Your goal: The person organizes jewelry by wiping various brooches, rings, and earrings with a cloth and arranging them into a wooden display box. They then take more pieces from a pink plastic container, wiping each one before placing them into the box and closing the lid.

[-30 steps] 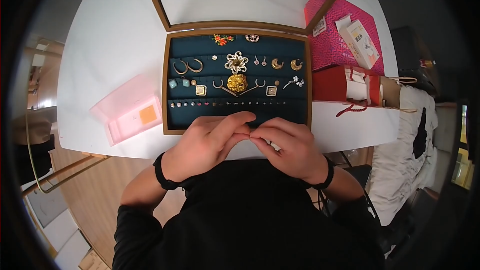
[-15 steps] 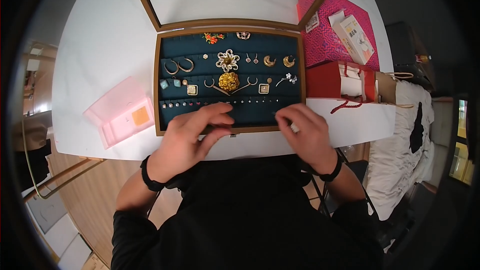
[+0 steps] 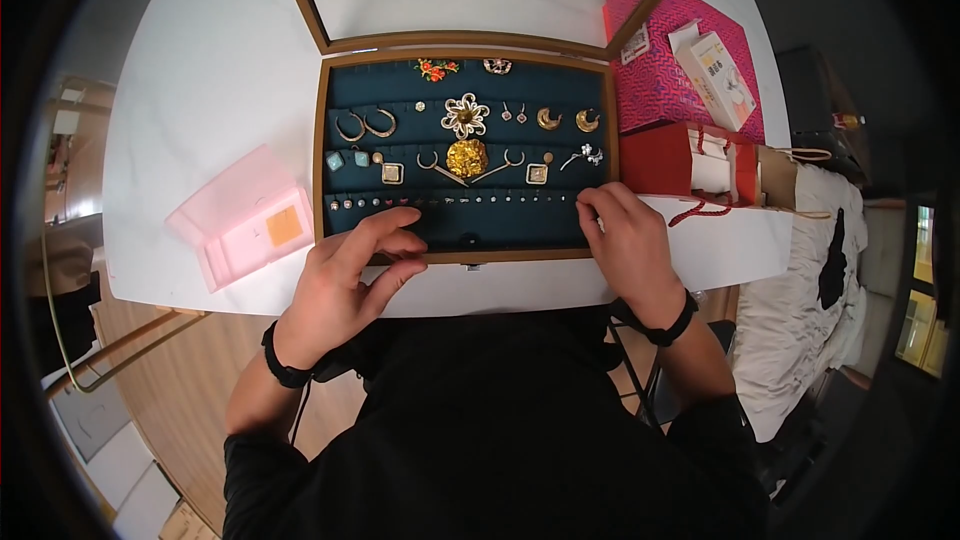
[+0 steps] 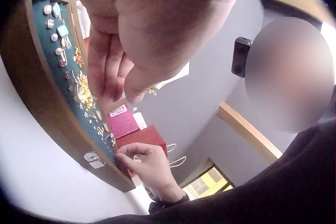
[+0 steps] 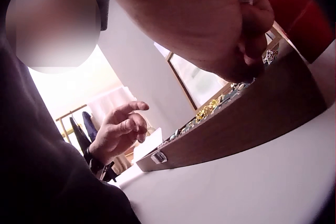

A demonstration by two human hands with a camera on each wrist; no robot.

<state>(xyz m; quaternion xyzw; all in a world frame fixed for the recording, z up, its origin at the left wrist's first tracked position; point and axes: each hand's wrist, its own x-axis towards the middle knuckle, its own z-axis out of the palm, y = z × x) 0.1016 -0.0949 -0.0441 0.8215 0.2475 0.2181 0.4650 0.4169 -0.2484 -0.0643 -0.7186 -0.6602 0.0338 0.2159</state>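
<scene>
A wooden jewelry box [image 3: 322,155] stands with its framed lid raised, lined in dark teal fabric with rows of earrings and brooches. My right hand [image 3: 637,248] is over its front right corner, thumb and fingertips pinched at the right end of the stud earring row [image 3: 492,199]. The tiny stud earring in that pinch is mostly covered by the fingers. Over the front left edge hovers my left hand [image 3: 345,275], fingers loosely bent, thumb apart, holding nothing. A small dark piece [image 3: 472,240] lies on the front strip. Mid-box sit a gold brooch [image 3: 466,157] and a flower brooch [image 3: 465,116].
An opened pink case [image 3: 235,202] lies left of the box. To the right are a red gift bag [image 3: 655,165], a patterned magenta box [image 3: 640,90] and a small white carton [image 3: 718,80]. The white table [image 3: 200,60] ends just before the person's body.
The hands, fingertips together a second ago, have parted. My right hand has moved right and forward to the end of the stud row; my left has drawn back to the left, its fingers loosened.
</scene>
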